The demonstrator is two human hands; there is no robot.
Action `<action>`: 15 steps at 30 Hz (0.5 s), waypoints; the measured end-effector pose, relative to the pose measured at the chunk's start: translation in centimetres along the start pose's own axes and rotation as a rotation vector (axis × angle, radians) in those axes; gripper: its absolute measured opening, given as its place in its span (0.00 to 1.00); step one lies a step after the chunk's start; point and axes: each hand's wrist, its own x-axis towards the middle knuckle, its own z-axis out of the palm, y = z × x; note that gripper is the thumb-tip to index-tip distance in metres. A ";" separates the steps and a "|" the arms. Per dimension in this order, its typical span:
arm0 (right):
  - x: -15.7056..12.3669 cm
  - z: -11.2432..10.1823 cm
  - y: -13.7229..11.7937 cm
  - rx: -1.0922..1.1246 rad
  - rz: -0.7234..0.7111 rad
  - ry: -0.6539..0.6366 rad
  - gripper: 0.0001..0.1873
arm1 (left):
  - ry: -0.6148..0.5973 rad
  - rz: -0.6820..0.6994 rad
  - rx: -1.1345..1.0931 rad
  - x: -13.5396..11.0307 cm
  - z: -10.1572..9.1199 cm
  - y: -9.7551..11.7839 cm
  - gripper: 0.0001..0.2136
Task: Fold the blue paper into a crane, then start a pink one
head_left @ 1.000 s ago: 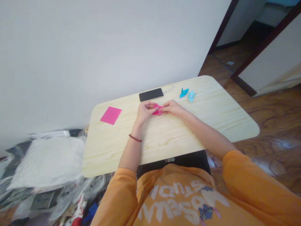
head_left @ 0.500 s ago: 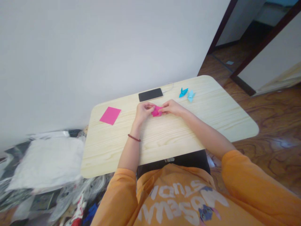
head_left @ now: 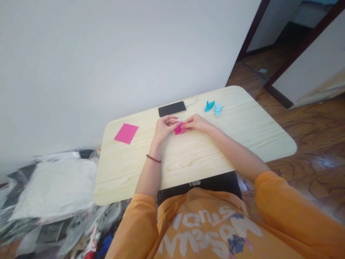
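Left hand (head_left: 163, 130) opens, lifting off the folded pink paper (head_left: 179, 128); right hand (head_left: 196, 123) pinches it.
Fold in progress, mid wooden desk (head_left: 229, 122); next crease calls for both hands on it. Pink sheet (head_left: 126, 133) at 9 o'clock, phone (head_left: 171, 109) 12, blue paper figures (head_left: 209, 106) 2.

Your left hand (head_left: 164, 127) can slide left across the wooden desk (head_left: 188, 162) to the pink sheet (head_left: 126, 133); the black phone (head_left: 171, 109) blocks forward

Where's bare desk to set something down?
Bare desk lies between the forearms, in front of the left hand and right hand; right of the blue origami; and in front of the pink sheet. Crowded: the middle of the back edge, where the phone, hands and folded pink paper bunch.
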 end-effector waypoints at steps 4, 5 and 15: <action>0.0 0.0 0.0 0.001 -0.001 0.004 0.03 | 0.003 0.008 0.004 -0.1 0.3 -0.4 0.15; -0.1 0.1 -0.1 0.005 -0.001 0.004 0.04 | 0.008 0.011 0.006 -0.1 0.3 -0.5 0.14; -0.3 0.9 -0.4 0.080 -0.016 0.046 0.06 | 0.061 0.018 0.018 -0.1 0.6 -0.1 0.12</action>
